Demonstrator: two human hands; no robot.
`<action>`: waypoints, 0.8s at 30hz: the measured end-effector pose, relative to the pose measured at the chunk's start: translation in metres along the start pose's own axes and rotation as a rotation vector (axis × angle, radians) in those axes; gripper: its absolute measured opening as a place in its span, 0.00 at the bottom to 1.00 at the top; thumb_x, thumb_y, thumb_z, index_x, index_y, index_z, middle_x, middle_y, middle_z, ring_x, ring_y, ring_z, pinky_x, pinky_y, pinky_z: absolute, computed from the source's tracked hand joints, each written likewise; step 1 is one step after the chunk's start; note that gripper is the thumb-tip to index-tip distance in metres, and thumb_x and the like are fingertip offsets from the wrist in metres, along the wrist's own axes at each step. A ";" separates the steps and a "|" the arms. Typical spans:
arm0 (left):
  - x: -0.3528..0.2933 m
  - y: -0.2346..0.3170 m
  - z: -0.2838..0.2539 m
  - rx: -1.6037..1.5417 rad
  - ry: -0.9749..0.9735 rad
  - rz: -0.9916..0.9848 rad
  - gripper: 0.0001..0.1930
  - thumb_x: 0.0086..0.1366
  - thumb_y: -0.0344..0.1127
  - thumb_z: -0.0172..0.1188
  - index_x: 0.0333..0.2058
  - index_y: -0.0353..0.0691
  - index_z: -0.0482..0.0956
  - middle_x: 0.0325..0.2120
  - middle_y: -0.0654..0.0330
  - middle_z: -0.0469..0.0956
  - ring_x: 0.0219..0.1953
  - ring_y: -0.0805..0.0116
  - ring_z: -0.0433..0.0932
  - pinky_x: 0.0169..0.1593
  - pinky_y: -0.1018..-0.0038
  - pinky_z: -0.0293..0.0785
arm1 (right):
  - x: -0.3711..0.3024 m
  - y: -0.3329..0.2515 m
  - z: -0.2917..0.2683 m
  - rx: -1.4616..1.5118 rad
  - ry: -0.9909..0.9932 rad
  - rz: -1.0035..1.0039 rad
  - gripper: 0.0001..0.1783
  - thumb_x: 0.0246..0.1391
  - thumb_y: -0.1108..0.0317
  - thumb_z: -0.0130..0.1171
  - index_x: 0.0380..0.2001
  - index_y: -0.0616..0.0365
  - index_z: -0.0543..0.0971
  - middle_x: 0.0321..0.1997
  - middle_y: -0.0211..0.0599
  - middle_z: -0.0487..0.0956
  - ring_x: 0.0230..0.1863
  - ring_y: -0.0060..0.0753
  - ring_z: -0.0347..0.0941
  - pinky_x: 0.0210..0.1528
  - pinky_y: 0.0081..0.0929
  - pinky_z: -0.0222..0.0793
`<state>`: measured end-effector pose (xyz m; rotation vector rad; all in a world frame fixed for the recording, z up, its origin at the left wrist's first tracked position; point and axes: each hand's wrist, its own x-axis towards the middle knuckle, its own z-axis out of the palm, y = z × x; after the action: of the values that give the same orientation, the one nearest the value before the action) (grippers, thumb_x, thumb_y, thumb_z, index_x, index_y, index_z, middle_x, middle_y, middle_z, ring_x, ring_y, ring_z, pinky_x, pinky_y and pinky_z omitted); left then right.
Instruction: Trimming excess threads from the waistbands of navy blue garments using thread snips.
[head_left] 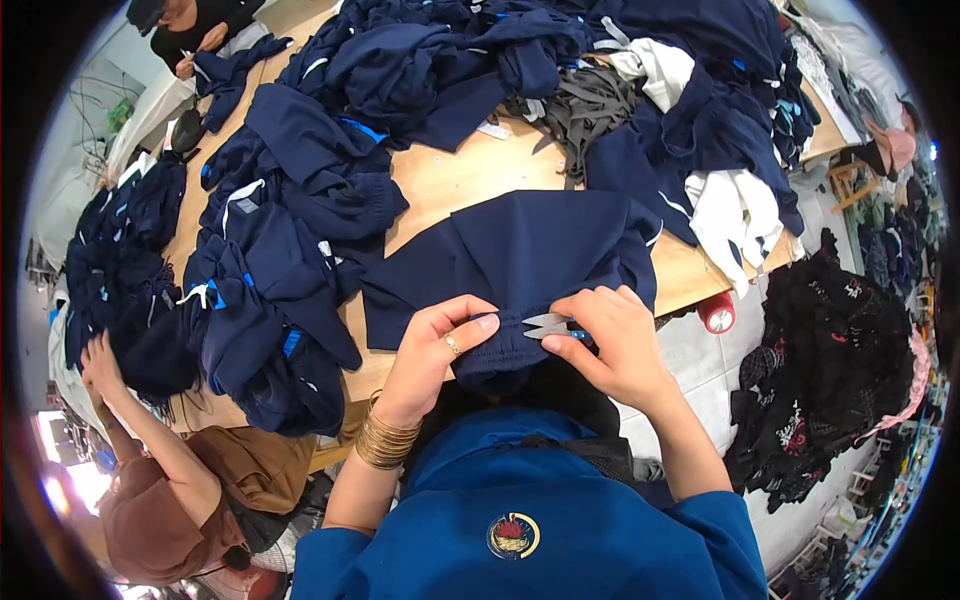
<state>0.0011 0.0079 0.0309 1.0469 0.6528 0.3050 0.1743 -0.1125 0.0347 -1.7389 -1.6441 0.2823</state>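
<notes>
Navy trousers (540, 240) lie spread over the near edge of the wooden table, their gathered waistband or cuff hanging toward me. My left hand (450, 335), with a ring and gold bangles on its arm, pinches the gathered band between thumb and fingers. In my right hand (610, 335) is a small pair of thread snips (548, 326), the blades parted and pointing left at the band's stitching. The right fingers wrap around the blue-handled end, which they partly hide. Both hands are close together at the band.
Heaped navy garments (290, 190) cover the table's left and far sides. Grey straps (590, 100) and white cloth (735, 215) lie to the right. A red-ended cylinder (716, 314) and a black lace pile (820, 370) are right of the table. Co-workers sit left, far left and far right.
</notes>
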 end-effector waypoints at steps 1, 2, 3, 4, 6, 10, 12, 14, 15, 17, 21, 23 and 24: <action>0.000 0.000 0.001 0.002 -0.001 -0.009 0.07 0.61 0.31 0.52 0.32 0.33 0.75 0.26 0.66 0.75 0.29 0.83 0.71 0.36 0.86 0.66 | 0.000 0.000 0.000 0.004 0.000 0.009 0.12 0.44 0.61 0.61 0.29 0.56 0.75 0.23 0.30 0.72 0.24 0.31 0.66 0.29 0.27 0.54; 0.000 0.000 0.001 0.001 0.000 -0.007 0.07 0.61 0.31 0.52 0.32 0.33 0.75 0.26 0.66 0.75 0.28 0.83 0.71 0.36 0.86 0.66 | 0.000 0.001 0.001 0.012 -0.005 0.008 0.12 0.44 0.61 0.61 0.29 0.56 0.75 0.23 0.30 0.72 0.24 0.31 0.66 0.29 0.27 0.54; 0.000 0.001 0.001 0.001 0.002 -0.001 0.07 0.61 0.31 0.52 0.32 0.33 0.75 0.26 0.66 0.75 0.28 0.83 0.71 0.36 0.86 0.66 | 0.000 0.001 0.000 0.020 -0.008 0.003 0.12 0.44 0.61 0.60 0.30 0.56 0.75 0.23 0.30 0.72 0.23 0.31 0.66 0.29 0.27 0.54; 0.000 0.002 0.002 0.003 0.002 -0.006 0.07 0.61 0.31 0.52 0.32 0.33 0.75 0.26 0.66 0.75 0.28 0.83 0.71 0.36 0.86 0.66 | 0.000 0.001 0.000 0.023 -0.008 0.007 0.12 0.44 0.61 0.60 0.30 0.56 0.75 0.23 0.30 0.72 0.23 0.31 0.66 0.29 0.27 0.54; 0.000 0.003 0.003 0.004 0.005 0.002 0.07 0.61 0.31 0.52 0.32 0.33 0.75 0.26 0.66 0.75 0.29 0.83 0.71 0.36 0.86 0.66 | -0.001 0.003 0.000 0.063 0.000 0.010 0.12 0.44 0.61 0.60 0.29 0.56 0.75 0.23 0.30 0.72 0.24 0.31 0.66 0.29 0.27 0.54; 0.000 0.001 0.000 -0.009 -0.011 0.001 0.06 0.61 0.29 0.53 0.33 0.33 0.76 0.27 0.66 0.76 0.30 0.82 0.72 0.38 0.85 0.67 | -0.003 0.002 -0.003 0.016 0.003 0.024 0.12 0.44 0.60 0.60 0.29 0.57 0.75 0.23 0.30 0.73 0.24 0.31 0.66 0.28 0.27 0.54; 0.000 0.001 0.000 0.004 -0.003 0.006 0.06 0.61 0.29 0.53 0.33 0.33 0.76 0.27 0.65 0.76 0.30 0.82 0.72 0.38 0.85 0.67 | -0.003 0.002 -0.004 -0.025 0.010 0.029 0.13 0.44 0.60 0.60 0.29 0.57 0.75 0.24 0.30 0.73 0.24 0.31 0.66 0.28 0.27 0.54; 0.000 0.000 0.001 0.008 -0.002 0.005 0.06 0.61 0.29 0.53 0.33 0.32 0.76 0.27 0.65 0.76 0.30 0.82 0.71 0.38 0.85 0.67 | -0.003 0.000 -0.003 -0.018 0.010 0.019 0.13 0.44 0.60 0.60 0.29 0.57 0.75 0.24 0.30 0.73 0.24 0.31 0.66 0.28 0.27 0.54; 0.000 0.000 0.001 0.013 -0.003 0.004 0.06 0.60 0.30 0.54 0.33 0.32 0.76 0.27 0.65 0.76 0.30 0.83 0.71 0.37 0.85 0.67 | -0.003 -0.001 -0.003 -0.012 0.011 0.010 0.13 0.44 0.60 0.60 0.29 0.57 0.75 0.24 0.30 0.73 0.24 0.31 0.66 0.28 0.27 0.54; -0.001 0.001 0.002 0.020 -0.008 0.001 0.06 0.60 0.30 0.54 0.33 0.32 0.76 0.27 0.66 0.76 0.30 0.83 0.71 0.37 0.85 0.67 | -0.002 -0.002 0.000 0.005 0.012 0.003 0.13 0.44 0.60 0.60 0.29 0.57 0.75 0.24 0.30 0.73 0.24 0.31 0.66 0.28 0.27 0.54; -0.001 0.001 0.003 0.037 0.001 -0.003 0.06 0.60 0.30 0.54 0.32 0.32 0.76 0.26 0.66 0.75 0.29 0.83 0.70 0.36 0.86 0.66 | 0.000 -0.004 -0.002 -0.036 -0.035 0.000 0.13 0.47 0.57 0.58 0.30 0.55 0.76 0.26 0.29 0.73 0.27 0.30 0.67 0.31 0.27 0.55; -0.001 0.001 0.003 0.030 -0.003 -0.004 0.06 0.60 0.30 0.54 0.32 0.32 0.76 0.26 0.66 0.75 0.29 0.83 0.70 0.36 0.86 0.66 | 0.000 -0.004 0.000 -0.047 -0.022 -0.014 0.13 0.47 0.57 0.58 0.30 0.55 0.76 0.26 0.29 0.73 0.27 0.30 0.66 0.31 0.27 0.55; -0.001 0.001 0.004 0.023 -0.008 -0.006 0.06 0.60 0.30 0.54 0.32 0.32 0.76 0.26 0.66 0.75 0.29 0.83 0.70 0.36 0.86 0.66 | 0.000 -0.003 0.000 -0.058 -0.008 -0.026 0.13 0.47 0.57 0.58 0.30 0.55 0.76 0.26 0.28 0.72 0.27 0.30 0.66 0.31 0.27 0.55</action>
<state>0.0023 0.0052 0.0335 1.0674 0.6534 0.2890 0.1714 -0.1128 0.0366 -1.7595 -1.6950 0.2316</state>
